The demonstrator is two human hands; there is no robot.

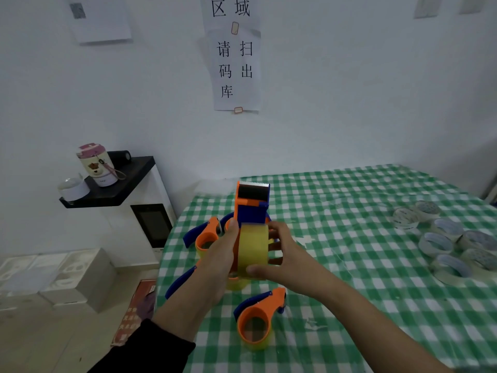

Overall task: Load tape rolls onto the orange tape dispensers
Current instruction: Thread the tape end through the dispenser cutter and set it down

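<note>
Held over the green-checked table, near its left edge: an orange-and-blue plastic dispenser, serrated blade up, carrying a glossy yellow tape roll. Left hand grips the dispenser's side. Right hand curls round the roll's rim. Loaded dispensers lie beneath, clear rolls well apart at right.

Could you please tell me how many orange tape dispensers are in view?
4: held dispenser between left hand and right hand; far dispenser beyond the left hand; half-hidden dispenser beneath it; near dispenser. Others may be hidden.
</note>
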